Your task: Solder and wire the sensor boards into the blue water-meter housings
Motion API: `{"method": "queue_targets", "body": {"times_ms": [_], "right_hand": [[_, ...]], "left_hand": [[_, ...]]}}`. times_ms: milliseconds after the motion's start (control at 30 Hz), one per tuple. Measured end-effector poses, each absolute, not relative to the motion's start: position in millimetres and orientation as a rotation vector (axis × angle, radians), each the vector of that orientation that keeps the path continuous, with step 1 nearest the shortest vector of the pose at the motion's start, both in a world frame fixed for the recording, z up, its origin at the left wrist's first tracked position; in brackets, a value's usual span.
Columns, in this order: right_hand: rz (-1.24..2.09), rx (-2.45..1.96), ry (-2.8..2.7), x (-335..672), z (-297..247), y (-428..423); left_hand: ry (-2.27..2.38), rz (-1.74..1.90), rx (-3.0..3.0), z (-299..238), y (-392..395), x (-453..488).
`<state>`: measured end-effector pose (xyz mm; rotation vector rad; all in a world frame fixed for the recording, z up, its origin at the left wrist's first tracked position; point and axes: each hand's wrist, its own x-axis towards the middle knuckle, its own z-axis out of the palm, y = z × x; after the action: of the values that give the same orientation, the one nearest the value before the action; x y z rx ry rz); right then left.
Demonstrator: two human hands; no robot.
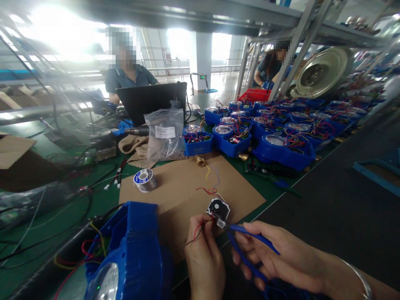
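My left hand [204, 258] is closed, pinching thin red and black wires [196, 231] that lead to a small round black and white part [218, 208]. My right hand [281, 258] grips blue-handled cutters [250, 237] whose metal tip meets the wires just under that part. Both hands hover over the near edge of a brown cardboard sheet [181, 183]. A large blue meter housing [131, 254] with coloured wires stands just left of my left hand.
A solder spool [144, 180] lies on the cardboard. A clear plastic bag of small parts [165, 135] stands behind it, then several blue meter housings [275, 137]. A person sits behind a black laptop [151, 100]; another person bends at the back right. A cardboard box [18, 162] sits at the left.
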<state>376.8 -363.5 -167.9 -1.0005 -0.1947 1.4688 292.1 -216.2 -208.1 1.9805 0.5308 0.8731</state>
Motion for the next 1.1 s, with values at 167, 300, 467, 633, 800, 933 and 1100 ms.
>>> {"method": "queue_targets", "body": {"times_ms": [167,300,467,633,800,933,1100], "right_hand": [[1.5,-0.932,-0.169,379,-171,-364],[1.522,-0.912,-0.142,383,-176,-365],[1.511,-0.967,-0.253,387,-173,-366],[1.56,-0.979,-0.31,394,-170,-365],[1.566,-0.906,-0.301,400,-174,-364],[1.587,-0.889,-0.303,400,-175,-364],[1.612,-0.891,-0.283,399,-174,-365]], "left_hand": [[0.519,0.833,1.975,-212,-216,292],[0.472,0.827,1.992,-209,-216,291],[0.503,0.807,1.975,-211,-218,289],[0.565,0.963,1.966,-209,-218,291],[0.537,1.057,2.051,-206,-215,294],[0.505,1.021,2.083,-209,-212,292],[0.545,1.052,2.079,-207,-212,294]]}}
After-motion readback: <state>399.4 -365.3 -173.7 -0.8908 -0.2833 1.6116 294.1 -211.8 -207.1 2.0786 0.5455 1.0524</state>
